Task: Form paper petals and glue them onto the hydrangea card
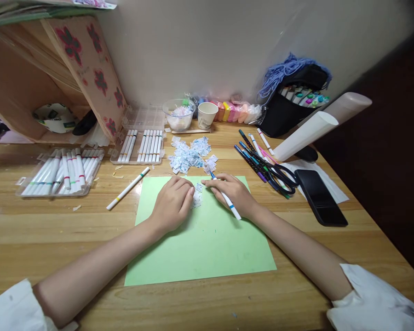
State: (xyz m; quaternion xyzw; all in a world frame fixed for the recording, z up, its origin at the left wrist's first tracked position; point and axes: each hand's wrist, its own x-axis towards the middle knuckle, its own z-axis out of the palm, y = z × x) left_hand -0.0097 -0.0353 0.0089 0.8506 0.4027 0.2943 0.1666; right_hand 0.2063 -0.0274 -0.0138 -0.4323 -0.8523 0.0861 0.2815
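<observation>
Wood-grain table [100, 262], smooth pale wall [200, 41] behind. Thin flat green sheet [210, 253] lies in front, its far edge near a loose heap of small angular blue-tinted paper scraps [186, 156]. Right hand [234, 191] grips a slim cylindrical white marker [236, 212], blue band, over the sheet's far part. Left hand [172, 204] is on the sheet, fingers curled; can't tell if it pinches anything. Small scrap patch [197, 198] sits between hands, partly hidden by left thumb. Black-handled scissors [286, 177] overlap pens, blades hard to make out. Flower-patterned box [100, 59] cut off at left.
</observation>
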